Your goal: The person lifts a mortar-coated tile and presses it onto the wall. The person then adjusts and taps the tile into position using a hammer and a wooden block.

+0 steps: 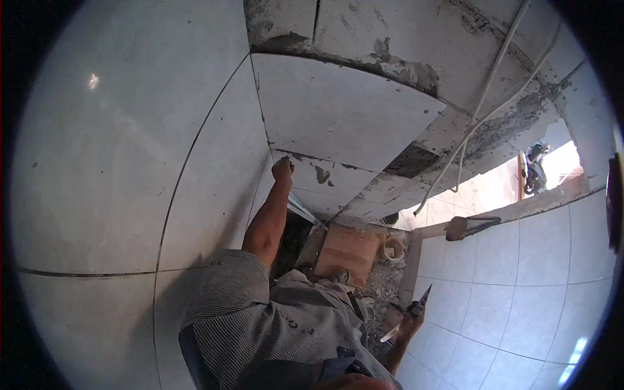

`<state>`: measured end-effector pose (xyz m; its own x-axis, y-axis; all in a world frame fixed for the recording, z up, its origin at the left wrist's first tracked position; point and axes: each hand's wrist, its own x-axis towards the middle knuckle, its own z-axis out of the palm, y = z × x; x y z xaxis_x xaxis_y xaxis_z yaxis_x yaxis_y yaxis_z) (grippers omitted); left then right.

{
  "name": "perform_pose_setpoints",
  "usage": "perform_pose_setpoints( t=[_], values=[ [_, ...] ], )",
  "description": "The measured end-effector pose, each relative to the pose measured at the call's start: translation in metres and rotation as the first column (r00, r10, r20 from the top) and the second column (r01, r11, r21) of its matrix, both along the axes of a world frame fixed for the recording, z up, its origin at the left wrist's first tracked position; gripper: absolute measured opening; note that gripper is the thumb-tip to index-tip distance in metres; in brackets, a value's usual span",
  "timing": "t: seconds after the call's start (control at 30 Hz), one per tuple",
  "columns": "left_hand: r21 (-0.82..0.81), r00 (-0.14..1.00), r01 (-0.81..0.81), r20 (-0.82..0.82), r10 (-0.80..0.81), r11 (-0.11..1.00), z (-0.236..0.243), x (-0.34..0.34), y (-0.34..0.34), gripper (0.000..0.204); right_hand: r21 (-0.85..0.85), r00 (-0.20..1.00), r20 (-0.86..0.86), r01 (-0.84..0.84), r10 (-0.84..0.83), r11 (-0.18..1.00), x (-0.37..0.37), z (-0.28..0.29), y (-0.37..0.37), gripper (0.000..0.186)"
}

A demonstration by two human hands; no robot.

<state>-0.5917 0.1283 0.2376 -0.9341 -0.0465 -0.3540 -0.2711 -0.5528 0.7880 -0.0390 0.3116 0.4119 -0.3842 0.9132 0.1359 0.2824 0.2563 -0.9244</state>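
My left hand (283,168) is raised to the horizontal joint between two light wall tiles (338,107), beside the corner with the left tiled wall. Its fingers are closed, and anything inside them is too small to make out. Dark smears and a patch of mortar mark the lower tile. At the lower right, my right hand (411,320) grips a dark pointed tool (422,297), perhaps a trowel, with its tip upward. A pale strip lies near that hand, partly hidden.
Loose cables (480,117) hang down the rough wall. A bright opening (551,166) at right shows a parked motorbike (535,170). Below are a reddish slab (348,253), a small bucket (394,250), rubble (383,286) and white square tiles (494,273), with a tool (458,229) on their ledge.
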Motion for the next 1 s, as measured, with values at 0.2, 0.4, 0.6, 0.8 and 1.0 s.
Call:
perform_pose_setpoints(
  t=[0.2,0.4,0.6,0.8,1.0],
  values=[
    [-0.274,0.999,-0.018,-0.034,0.009,0.962,0.001,-0.001,0.009,0.014,-0.120,0.986,0.166,0.027,-0.007,0.992,0.006,-0.017,0.008,0.025],
    [-0.407,0.997,-0.019,-0.080,-0.016,0.913,-0.038,-0.038,-0.029,0.014,-0.272,0.993,-0.020,-0.121,0.121,0.955,-0.034,0.009,0.002,0.026],
    [-0.177,0.978,0.201,0.098,-0.185,0.964,-0.028,-0.008,0.049,0.012,-0.160,0.992,0.109,-0.052,0.070,0.986,-0.020,0.012,0.023,0.028],
    [0.167,0.928,0.151,0.314,-0.198,0.974,-0.019,0.026,0.140,0.004,-0.177,0.978,0.204,0.086,-0.049,0.981,-0.019,0.031,0.024,0.025],
    [-0.703,0.946,0.181,-0.067,-0.316,0.688,-0.141,-0.071,0.003,0.006,-0.231,0.954,0.109,-0.248,0.278,0.941,-0.079,0.014,0.019,0.027]
  ],
)
